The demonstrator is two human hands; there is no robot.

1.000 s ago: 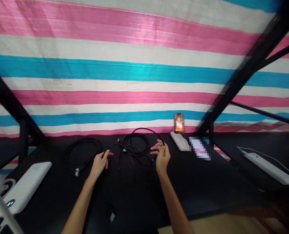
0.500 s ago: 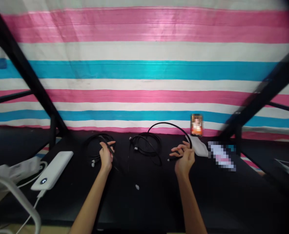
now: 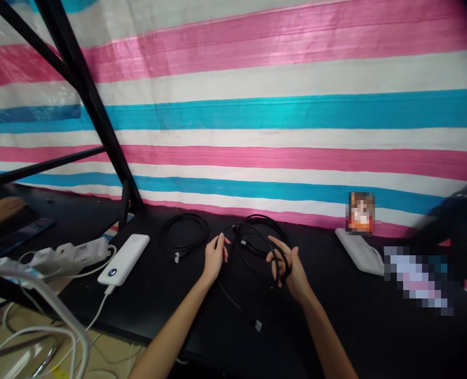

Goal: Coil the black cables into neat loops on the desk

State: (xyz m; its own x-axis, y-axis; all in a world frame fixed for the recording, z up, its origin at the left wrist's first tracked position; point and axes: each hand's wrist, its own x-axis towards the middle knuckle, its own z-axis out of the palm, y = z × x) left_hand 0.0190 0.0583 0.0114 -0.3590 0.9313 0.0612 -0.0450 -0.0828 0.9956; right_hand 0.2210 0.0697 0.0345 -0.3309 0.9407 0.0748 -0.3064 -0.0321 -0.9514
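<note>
A black cable [image 3: 233, 299] runs between my two hands, and its end with a pale plug [image 3: 258, 326] trails onto the table in front. My left hand [image 3: 215, 259] is closed around a length of it, thumb on top. In my right hand [image 3: 292, 267] the cable is gathered in loops around the curled fingers. Behind the hands lies a coiled black cable [image 3: 273, 217] with a pale plug [image 3: 243, 242], partly hidden by the held cable. Another coiled black cable [image 3: 207, 231] rests left of my left hand, its pale connectors [image 3: 176, 257] towards me.
A white power bank [image 3: 125, 260] with a plugged-in white cable lies on the left, beside a white power strip [image 3: 89, 251]. A white device [image 3: 359, 252] and blurred items are on the right. Another person's hand [image 3: 7, 209] rests at far left. Black frame bars [image 3: 99, 121] slant upward.
The view has swung left. My hands have come closer together, the left one now near the middle coil. More cable is looped in my right hand, and the plugged end has shifted.
</note>
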